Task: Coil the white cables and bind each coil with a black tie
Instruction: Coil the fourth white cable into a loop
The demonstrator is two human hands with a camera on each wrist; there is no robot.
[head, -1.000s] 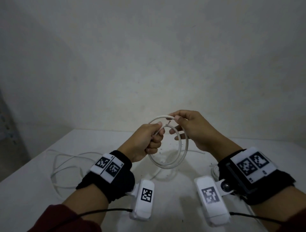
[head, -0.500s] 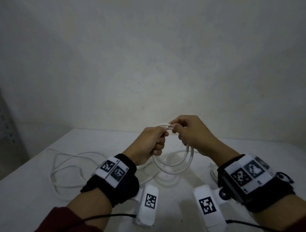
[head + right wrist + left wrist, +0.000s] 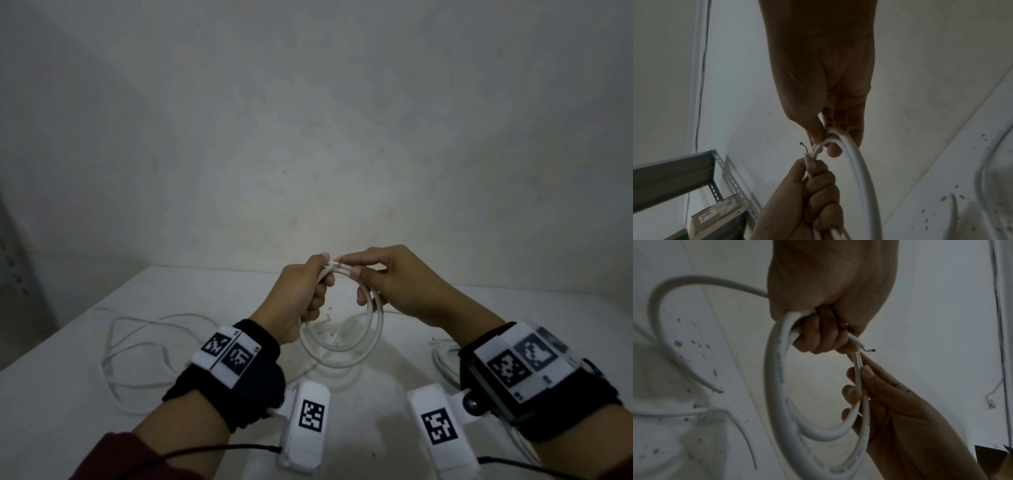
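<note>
A white cable coil [image 3: 342,356] of a few loops hangs in the air above the white table [image 3: 68,394]. My left hand [image 3: 305,294] grips the top left of the coil [image 3: 777,386] in a fist. A cut cable end with bare wire [image 3: 863,347] pokes out past its fingers. My right hand [image 3: 383,284] pinches the loops just right of the left hand, thumb and fingers wrapped round the strands [image 3: 830,138]. No black tie is visible in any view.
A loose white cable [image 3: 137,342] sprawls on the table to the left. Another white cable bundle [image 3: 445,363] lies under my right wrist. The wall [image 3: 308,137] rises just behind the table. A grey metal shelf [image 3: 684,170] with boxes stands at the left.
Both hands have shifted slightly right and closer together at the top of the coil. The right fingers have slid down the loops and wrapped round them.
</note>
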